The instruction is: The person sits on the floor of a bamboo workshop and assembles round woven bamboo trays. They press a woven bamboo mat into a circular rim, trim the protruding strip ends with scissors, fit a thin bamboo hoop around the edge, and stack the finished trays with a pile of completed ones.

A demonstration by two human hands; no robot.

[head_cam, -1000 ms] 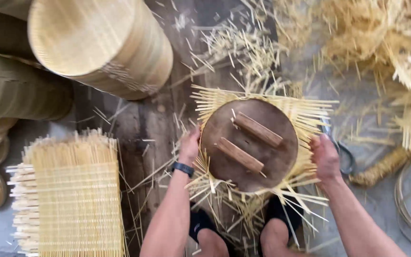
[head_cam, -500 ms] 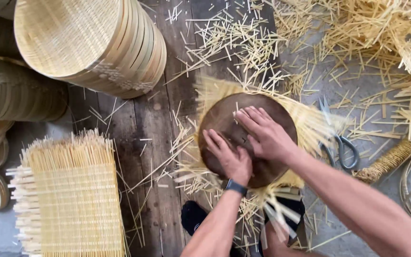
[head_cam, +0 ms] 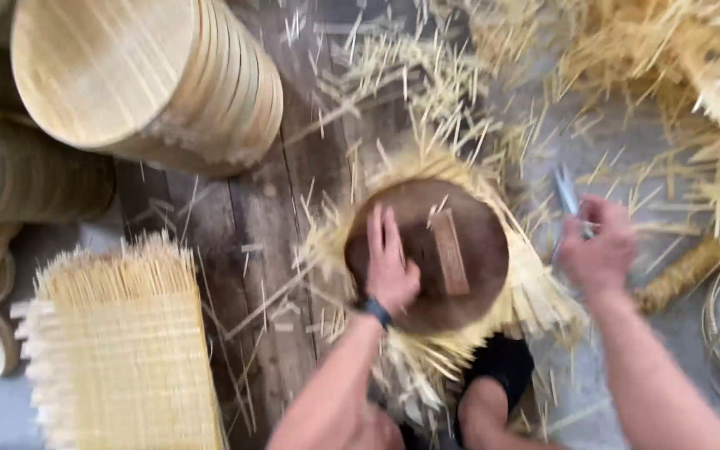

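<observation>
A round dark wooden disc (head_cam: 460, 229) with a wooden bar (head_cam: 449, 252) across its top lies on a woven bamboo mat (head_cam: 535, 287) whose loose strip ends stick out all around. My left hand (head_cam: 388, 262) rests flat on the disc's left half, fingers spread. My right hand (head_cam: 600, 246) is off to the right of the disc, closing around the handles of a pair of scissors (head_cam: 567, 193) on the floor. The view is blurred by motion.
A stack of round bamboo steamer rings (head_cam: 168, 83) lies on its side at upper left, more stacks (head_cam: 18, 175) behind it. A square woven mat (head_cam: 118, 350) lies at lower left. Loose bamboo strips (head_cam: 693, 75) litter the wooden boards and grey floor.
The disc and mat have turned; the bar now runs nearly upright. My right hand left the disc and moved right to the scissors. My left hand stayed on the disc.
</observation>
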